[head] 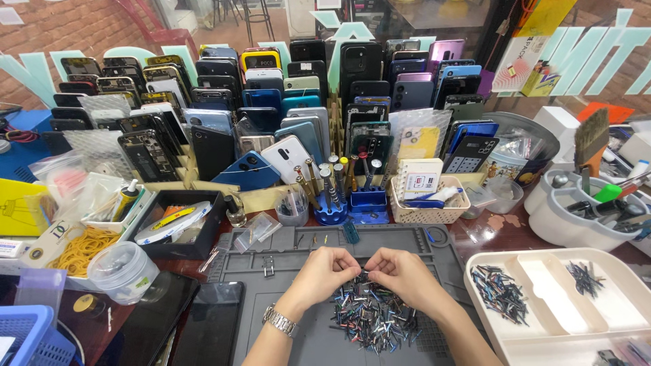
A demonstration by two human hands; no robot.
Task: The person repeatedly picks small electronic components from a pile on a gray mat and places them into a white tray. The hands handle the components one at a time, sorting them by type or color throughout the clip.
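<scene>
- Two hands meet, knuckles up, over a grey work mat (271,318).
- Left hand (324,270) and right hand (401,271) curl fingertips together, pinching small bits.
- Pile of tiny metal bits (371,318) lies just below both hands.

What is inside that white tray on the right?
The tray holds small bits in its left compartment and fewer farther right; the middle looks bare. Its near corner is cut off.
</scene>
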